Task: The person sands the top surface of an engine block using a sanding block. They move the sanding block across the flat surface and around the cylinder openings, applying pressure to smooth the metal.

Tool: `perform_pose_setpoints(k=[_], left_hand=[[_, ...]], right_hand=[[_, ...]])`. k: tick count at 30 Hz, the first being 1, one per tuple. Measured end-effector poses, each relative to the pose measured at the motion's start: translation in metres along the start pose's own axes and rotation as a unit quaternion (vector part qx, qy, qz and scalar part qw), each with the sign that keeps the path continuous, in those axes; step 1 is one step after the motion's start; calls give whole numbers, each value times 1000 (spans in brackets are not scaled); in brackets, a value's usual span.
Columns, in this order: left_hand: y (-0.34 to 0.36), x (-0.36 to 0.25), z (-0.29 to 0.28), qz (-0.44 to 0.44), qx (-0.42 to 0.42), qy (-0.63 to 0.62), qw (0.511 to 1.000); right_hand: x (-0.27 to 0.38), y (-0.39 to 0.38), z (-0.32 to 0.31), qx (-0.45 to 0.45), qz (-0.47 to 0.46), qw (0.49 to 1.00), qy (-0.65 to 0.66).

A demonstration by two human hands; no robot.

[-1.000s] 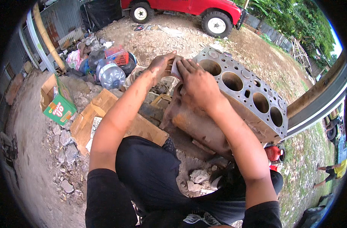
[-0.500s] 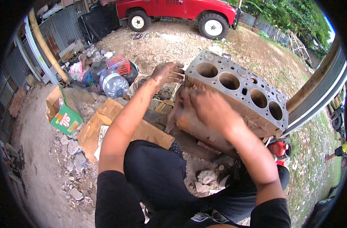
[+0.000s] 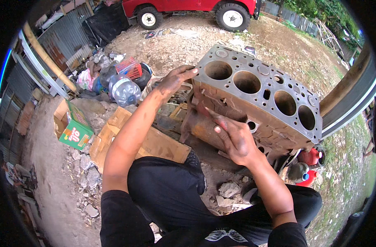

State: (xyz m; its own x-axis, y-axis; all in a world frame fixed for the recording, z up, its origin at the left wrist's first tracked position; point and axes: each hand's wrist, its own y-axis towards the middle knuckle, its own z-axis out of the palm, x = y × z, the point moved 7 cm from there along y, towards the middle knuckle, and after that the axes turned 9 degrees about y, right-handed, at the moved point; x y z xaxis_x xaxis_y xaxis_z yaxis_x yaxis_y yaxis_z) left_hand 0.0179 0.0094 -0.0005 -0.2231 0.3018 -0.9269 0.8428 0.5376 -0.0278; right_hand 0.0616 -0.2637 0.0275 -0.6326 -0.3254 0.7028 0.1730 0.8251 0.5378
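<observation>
Off-road vehicle [image 3: 188, 5], red, white wheels; parked beyond the work area, upper body cut off by the frame edge.

Engine block [image 3: 256, 101], rust-brown sides, grey deck uppermost, four open cylinder bores [image 3: 285, 103]; directly ahead of the person, right of centre.

Cardboard sheet [image 3: 157, 142], brown, creased; on the ground left of the block.

Carton [image 3: 76, 128], green, top open; farther left.

Water bottle [image 3: 124, 91], large, clear, on its side; near a red plastic crate [image 3: 129, 68].

Left hand [image 3: 173, 81]: fingers loosely extended, fingertips at the block's near-left top corner; nothing seen grasped.

Right hand [image 3: 237, 142]: fingers extended toward the block's side, thumb apart; cannot tell whether it grips the small reddish-brown patch [image 3: 202, 109] at its fingertips.
</observation>
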Motion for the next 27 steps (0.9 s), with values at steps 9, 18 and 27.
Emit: perform_pose_setpoints(k=[9, 18, 27], left_hand=[[9, -1, 5, -21, -37, 25, 999], [-4, -23, 20, 27, -31, -36, 999], [11, -26, -8, 61, -141, 227, 962]], right_hand=[[-9, 7, -39, -145, 122, 961, 199], [-19, -4, -83, -208, 211, 934, 201], [29, 9, -111, -112, 167, 972, -124]])
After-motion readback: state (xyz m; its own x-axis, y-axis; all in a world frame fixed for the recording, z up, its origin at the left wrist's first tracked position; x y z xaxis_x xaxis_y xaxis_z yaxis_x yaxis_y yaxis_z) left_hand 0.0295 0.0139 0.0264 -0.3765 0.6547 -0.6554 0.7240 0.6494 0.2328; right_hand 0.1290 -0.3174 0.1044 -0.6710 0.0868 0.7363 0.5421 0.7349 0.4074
